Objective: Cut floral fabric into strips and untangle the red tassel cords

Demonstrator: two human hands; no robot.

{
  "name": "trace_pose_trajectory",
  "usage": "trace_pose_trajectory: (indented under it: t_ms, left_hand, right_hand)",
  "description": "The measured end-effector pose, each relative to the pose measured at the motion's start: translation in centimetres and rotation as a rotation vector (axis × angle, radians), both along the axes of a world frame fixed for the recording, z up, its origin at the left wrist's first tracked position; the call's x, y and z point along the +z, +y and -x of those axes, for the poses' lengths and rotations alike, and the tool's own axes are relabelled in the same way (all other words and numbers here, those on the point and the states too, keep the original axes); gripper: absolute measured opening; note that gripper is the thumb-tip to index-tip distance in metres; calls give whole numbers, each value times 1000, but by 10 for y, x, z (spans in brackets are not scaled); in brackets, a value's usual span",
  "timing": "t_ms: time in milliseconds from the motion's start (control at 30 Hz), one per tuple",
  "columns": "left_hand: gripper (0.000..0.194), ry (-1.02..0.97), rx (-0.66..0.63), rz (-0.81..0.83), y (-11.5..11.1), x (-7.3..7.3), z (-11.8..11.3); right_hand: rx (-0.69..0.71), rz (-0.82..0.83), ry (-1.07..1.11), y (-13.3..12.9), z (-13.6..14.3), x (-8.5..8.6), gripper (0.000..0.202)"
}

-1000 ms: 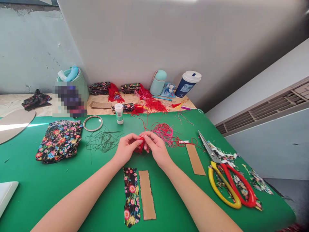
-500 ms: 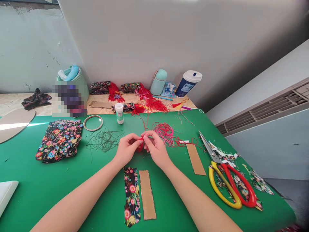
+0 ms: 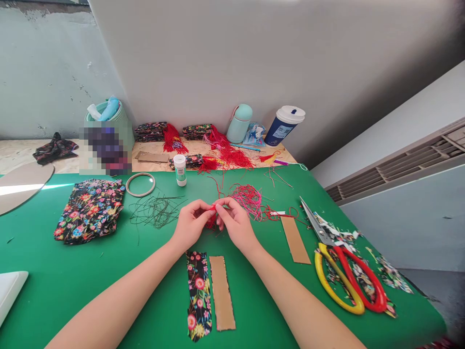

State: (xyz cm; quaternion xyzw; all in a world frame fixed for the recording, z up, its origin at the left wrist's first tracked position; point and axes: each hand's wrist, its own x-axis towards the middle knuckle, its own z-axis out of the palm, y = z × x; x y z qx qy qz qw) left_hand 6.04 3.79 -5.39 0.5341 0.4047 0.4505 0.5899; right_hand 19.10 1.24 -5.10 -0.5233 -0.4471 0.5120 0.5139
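My left hand [image 3: 195, 216] and my right hand [image 3: 232, 215] meet above the green mat, both pinching a bundle of red cord [image 3: 211, 222]. Thumbs and forefingers press together at its top, and part of the bundle hangs below them. My fingers hide the exact spot they hold. Just to the right lies a loose heap of red and pink cords [image 3: 249, 201]. Thin dark green cords [image 3: 160, 211] are tangled left of my hands. Nearer to me, a floral fabric strip [image 3: 199, 295] lies beside a cardboard strip [image 3: 223, 293] edged with fabric.
Large scissors [image 3: 337, 261] with yellow and red handles rest at right on fabric scraps. A bare cardboard strip [image 3: 295, 240] lies left of them. A glue stick [image 3: 180, 169], a round ring [image 3: 140, 184] and folded floral fabric [image 3: 89, 211] stand or lie farther left. A lidded cup [image 3: 284, 127] stands behind.
My hands stay together on the red cord, with only slight finger movement. The whole view has shifted very slightly.
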Motion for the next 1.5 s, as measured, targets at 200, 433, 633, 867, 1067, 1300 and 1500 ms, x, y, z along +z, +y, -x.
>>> trace_pose_trajectory:
  t_ms: [200,433,633,867,1067,1300,1500]
  left_hand:
    - [12,45,48,-53,-1,0,0]
    - [12,-8,37,-73,-2,1,-2]
    - [11,-12,4,-109,-1,1,2]
    - [12,-13,-67,-174,1,1,5]
    - [9,62,-104,-314,4,-3,9]
    - [14,276,36,-624,4,-5,5]
    - [16,412,73,-798,2,-7,4]
  right_hand:
    - [-117,82,210,-2,10,3,26]
    - [-128,181,509,-4,15,7,28]
    - [-86,255,667,-2,11,7,30]
    - [-26,299,721,-2,4,8,26]
    - [16,374,681,0,-3,7,28]
    - [-152,234,502,-1,1,12,26]
    - [-201,232,482,-2,6,9,23]
